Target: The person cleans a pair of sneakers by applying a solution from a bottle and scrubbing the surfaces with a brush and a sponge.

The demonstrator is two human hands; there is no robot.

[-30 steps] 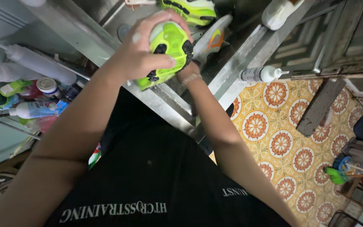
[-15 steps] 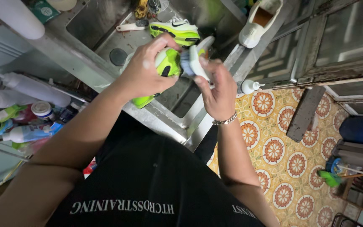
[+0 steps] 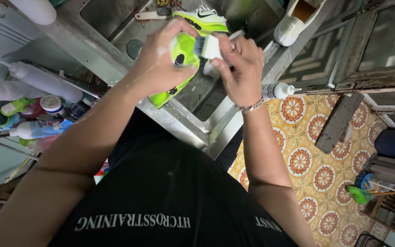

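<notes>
Both hands are busy over the steel sink [image 3: 115, 27]: my left hand [image 3: 161, 61] is clamped around the neon-green shoe [image 3: 179, 55], my right hand [image 3: 238, 68] closed on a white brush [image 3: 209, 45] whose bristles touch the sole. With wet fingers I could lose the shoe into the basin, onto its twin [image 3: 200, 20] below. A white shoe [image 3: 293, 23] sits on the rim nearby, a squeeze bottle [image 3: 277, 90] just beside my wrist, easily knocked to the tiled floor [image 3: 307, 155].
</notes>
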